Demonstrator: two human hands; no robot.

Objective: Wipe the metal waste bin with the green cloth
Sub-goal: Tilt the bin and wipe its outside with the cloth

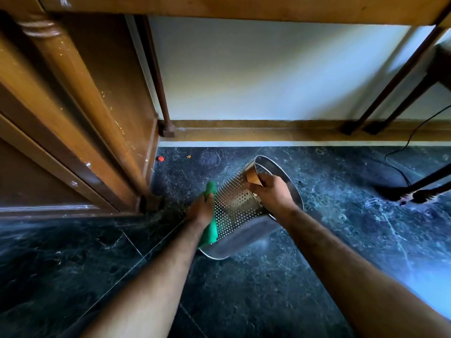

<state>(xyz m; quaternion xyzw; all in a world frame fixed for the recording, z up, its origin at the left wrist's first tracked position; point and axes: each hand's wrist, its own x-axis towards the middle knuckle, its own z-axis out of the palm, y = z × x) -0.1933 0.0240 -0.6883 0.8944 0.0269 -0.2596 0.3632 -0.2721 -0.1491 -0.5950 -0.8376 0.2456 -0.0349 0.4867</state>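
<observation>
The metal waste bin is tipped on its side just above the dark floor, so its perforated wall faces up for wiping. The right hand steadies it, fingers curled over the rim. The left hand presses the green cloth against the bin's left flank, fingers wrapped around it.

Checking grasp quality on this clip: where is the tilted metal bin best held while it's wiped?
By its open rim, from above, as the right hand does: the bin lies tilted, its holed wall left free for the cloth in the left hand.
</observation>
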